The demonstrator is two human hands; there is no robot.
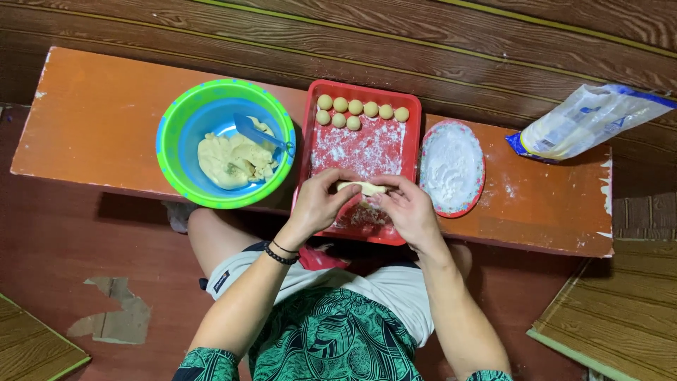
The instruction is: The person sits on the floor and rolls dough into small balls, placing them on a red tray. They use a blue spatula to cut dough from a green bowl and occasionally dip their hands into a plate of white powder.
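My left hand point(319, 203) and my right hand point(409, 209) together pinch a pale, stretched piece of dough point(362, 187) over the near part of a red tray point(413, 106). The tray's floor is dusted with white flour. Several small round dough balls point(356, 111) sit in two rows at the tray's far end. To the left stands a green and blue bowl point(173, 120) with a lump of yellowish dough point(233, 161) and a blue scoop point(257, 132) in it.
A red-rimmed plate point(479, 169) of white flour stands right of the tray. A plastic flour bag point(585, 121) lies at the far right of the low orange bench point(99, 113). My knees are under the bench edge.
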